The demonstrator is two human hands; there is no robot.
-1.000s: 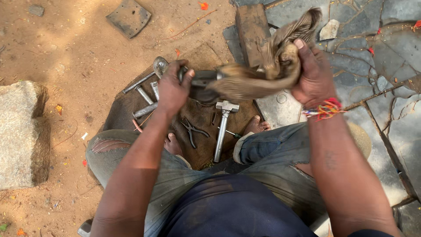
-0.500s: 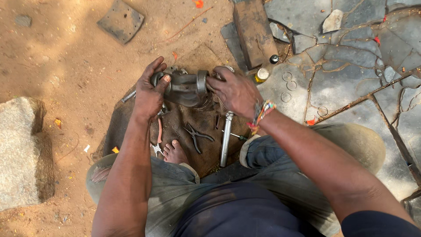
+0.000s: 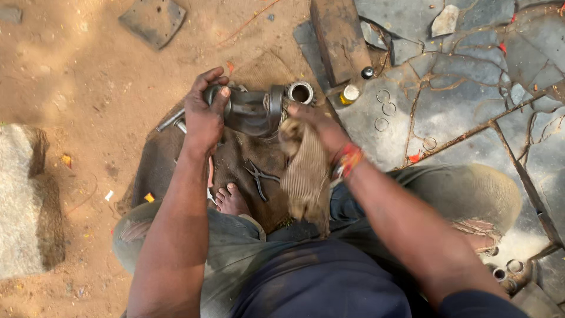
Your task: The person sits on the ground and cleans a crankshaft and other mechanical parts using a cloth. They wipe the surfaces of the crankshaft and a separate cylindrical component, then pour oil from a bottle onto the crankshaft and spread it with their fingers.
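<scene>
— What takes up the most room here?

— The ground itself: bare reddish dirt (image 3: 76, 88) on one side and cracked grey paving (image 3: 465, 100) on the other. A big pale stone block (image 3: 23, 200) sits at the edge of the dirt. The person sits with legs folded, a bare foot (image 3: 231, 199) showing between the knees, on a dark mat (image 3: 159, 171) spread on the dirt.

— And the piece being worked on?

— A heavy grey metal part (image 3: 250, 111), a stubby cylinder, lies across the far end of the mat, just in front of the foot. A short metal ring (image 3: 301, 92) stands right beside its end, touching or nearly so; the angle leaves that unclear.

— What are the hands doing?

— The left hand (image 3: 205, 112) is clenched around the part's near end, thumb over the top. The right hand (image 3: 315, 126) grips a tan rag (image 3: 306, 176), pressing its bunched top against the other end of the part while the rest hangs down toward the lap.

— Anything smaller nearby?

— A rusty wooden plank (image 3: 340, 36) lies across the paving edge, and a flat slab (image 3: 154, 19) rests on the dirt. Dark pliers (image 3: 259, 176) lie on the mat near the foot. A small yellow-topped tin (image 3: 349, 94) stands by the plank, and thin metal rings (image 3: 385, 109) are scattered on the paving.
</scene>
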